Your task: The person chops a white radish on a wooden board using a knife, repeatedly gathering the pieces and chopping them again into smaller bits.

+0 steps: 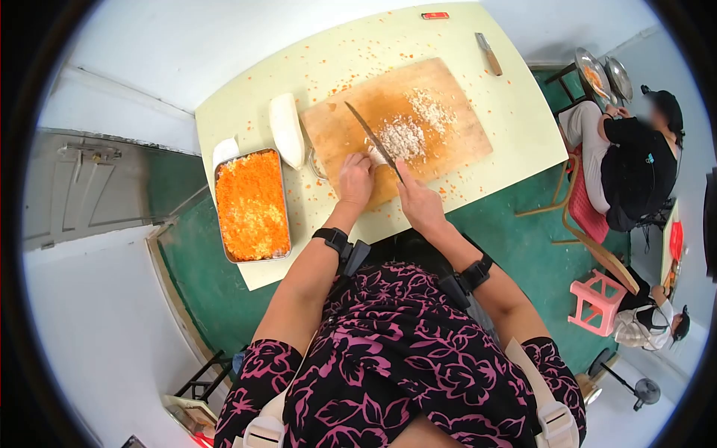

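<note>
My right hand [422,203] is closed round the handle of a kitchen knife [366,128], whose long dark blade points away to the upper left over the wooden cutting board [336,123]. Left of the blade, my left hand [357,179] has its fingers curled on the board against a pale piece of food [379,155], mostly hidden by fingers and blade. Finely chopped whitish bits [403,140] lie in a heap just right of the blade. More of them [432,108] are spread farther up the board.
A metal tray [286,201] of chopped orange and yellow food stands at the table's left edge. Beside it lies a large white radish-like vegetable [286,131]. A wooden-handled tool [489,56] and a red item [435,16] lie at the back. A person [635,157] sits at right.
</note>
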`<move>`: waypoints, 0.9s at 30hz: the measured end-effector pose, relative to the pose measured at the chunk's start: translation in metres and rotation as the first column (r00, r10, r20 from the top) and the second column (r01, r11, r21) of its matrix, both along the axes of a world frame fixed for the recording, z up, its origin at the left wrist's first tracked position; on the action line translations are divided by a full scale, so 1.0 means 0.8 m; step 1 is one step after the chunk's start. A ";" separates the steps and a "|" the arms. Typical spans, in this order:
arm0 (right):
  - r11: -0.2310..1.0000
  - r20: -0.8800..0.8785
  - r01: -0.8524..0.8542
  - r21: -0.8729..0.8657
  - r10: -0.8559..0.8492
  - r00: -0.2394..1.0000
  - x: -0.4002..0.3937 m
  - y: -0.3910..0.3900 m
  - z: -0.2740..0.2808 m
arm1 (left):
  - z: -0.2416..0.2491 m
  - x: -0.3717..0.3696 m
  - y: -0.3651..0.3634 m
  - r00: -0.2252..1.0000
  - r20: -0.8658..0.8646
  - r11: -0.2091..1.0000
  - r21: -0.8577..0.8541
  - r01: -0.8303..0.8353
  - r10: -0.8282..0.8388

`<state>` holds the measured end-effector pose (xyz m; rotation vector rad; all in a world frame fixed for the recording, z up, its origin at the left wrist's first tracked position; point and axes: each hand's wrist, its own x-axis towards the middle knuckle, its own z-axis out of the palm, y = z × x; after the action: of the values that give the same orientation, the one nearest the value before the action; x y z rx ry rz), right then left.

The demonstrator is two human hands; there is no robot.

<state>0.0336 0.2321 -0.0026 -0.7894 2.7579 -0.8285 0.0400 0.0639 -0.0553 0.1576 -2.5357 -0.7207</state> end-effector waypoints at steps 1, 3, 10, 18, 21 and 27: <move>1.000 -0.003 -0.020 0.021 0.020 1.000 0.000 0.000 -0.009 | 0.000 0.000 0.001 1.000 0.013 1.000 0.004 0.010 -0.010; 0.998 0.014 -0.021 0.055 0.021 1.000 -0.003 -0.002 -0.007 | 0.001 -0.001 -0.002 0.999 0.035 1.000 0.006 0.024 -0.024; 0.999 0.020 -0.005 0.046 0.004 1.000 -0.001 -0.003 -0.001 | -0.002 -0.001 -0.002 1.000 0.021 1.000 0.004 0.023 -0.023; 0.999 0.039 -0.002 0.045 0.000 0.999 -0.001 -0.002 0.002 | -0.002 0.000 -0.003 0.999 0.015 1.000 -0.003 0.029 -0.029; 1.000 0.058 0.003 0.020 -0.004 0.998 -0.001 -0.002 0.002 | 0.001 0.001 0.000 1.000 -0.010 1.000 0.014 0.019 -0.018; 0.998 0.031 -0.021 0.067 0.019 0.999 -0.002 -0.003 -0.007 | 0.001 0.002 0.000 0.999 -0.011 0.999 0.028 0.033 -0.033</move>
<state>0.0324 0.2297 -0.0083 -0.7842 2.7307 -0.7339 0.0416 0.0642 -0.0547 0.1215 -2.5246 -0.7685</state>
